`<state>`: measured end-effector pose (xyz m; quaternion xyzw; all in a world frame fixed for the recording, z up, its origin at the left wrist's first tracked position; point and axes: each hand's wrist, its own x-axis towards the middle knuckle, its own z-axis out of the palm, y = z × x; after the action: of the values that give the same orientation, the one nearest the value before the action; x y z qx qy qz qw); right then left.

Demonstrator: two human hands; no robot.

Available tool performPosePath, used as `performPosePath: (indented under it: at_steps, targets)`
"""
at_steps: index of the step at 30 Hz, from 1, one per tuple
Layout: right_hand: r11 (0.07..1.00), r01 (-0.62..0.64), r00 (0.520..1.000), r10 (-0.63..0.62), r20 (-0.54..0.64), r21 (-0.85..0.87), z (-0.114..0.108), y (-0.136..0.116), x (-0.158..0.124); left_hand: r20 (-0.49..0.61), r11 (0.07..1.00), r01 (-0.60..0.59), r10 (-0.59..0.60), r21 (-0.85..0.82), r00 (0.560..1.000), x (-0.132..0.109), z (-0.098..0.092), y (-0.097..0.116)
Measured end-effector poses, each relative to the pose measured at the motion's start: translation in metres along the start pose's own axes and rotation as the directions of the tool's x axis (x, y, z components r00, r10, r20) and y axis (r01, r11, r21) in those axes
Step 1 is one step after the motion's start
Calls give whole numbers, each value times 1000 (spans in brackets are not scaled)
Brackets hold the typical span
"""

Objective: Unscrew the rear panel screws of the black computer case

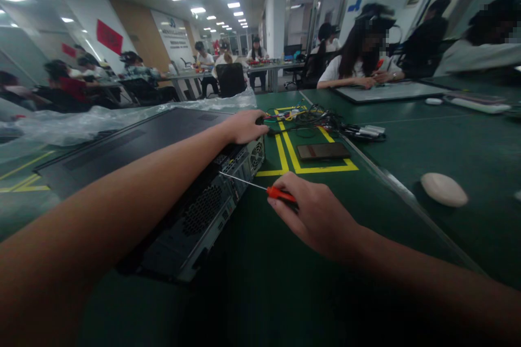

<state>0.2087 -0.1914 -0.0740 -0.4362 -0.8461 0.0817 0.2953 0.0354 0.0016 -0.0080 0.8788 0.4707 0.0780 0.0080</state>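
Observation:
A black desktop computer case (171, 119) lies on its side on the green table, its rear panel with vents, ports and a fan grille turned towards me. My left hand (247, 126) bears on the case's top near the far rear corner, with fingers curled over the edge; the fingertips are partly hidden. In my right hand (321, 211) is a screwdriver (280, 193) with an orange and black handle, gripped between thumb and fingers. Its thin metal shaft points left, and the tip is at the upper edge of the rear panel. Whether it sits in a screw, I cannot tell.
Beyond the case lie a tangle of cables (317, 118) and a dark phone (323, 152) by yellow tape lines. A pale, rounded computer mouse (443, 190) is at the right. Plastic wrap (81, 122) spreads behind the case. Across the table a person (358, 59) works over a flat panel (391, 91).

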Motion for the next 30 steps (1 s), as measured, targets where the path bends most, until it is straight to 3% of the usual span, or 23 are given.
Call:
performPosePath:
  at_steps: [4, 12, 21, 30]
  targets:
    - [990, 5, 999, 1, -45, 143, 14, 8, -2, -2, 1000, -5, 5, -13, 1000, 1, 1, -2]
    - [982, 3, 997, 10, -73, 187, 16, 4, -4, 45, 1000, -15, 14, 9, 999, 2, -2, -5]
    - [961, -97, 994, 107, -25, 258, 1, -8, -3, 274, 986, -152, 167, -74, 947, 7, -24, -22]
    - [957, -32, 996, 56, -76, 287, 16, 13, -3, 187, 985, -172, 172, -19, 967, 5, -25, -27]
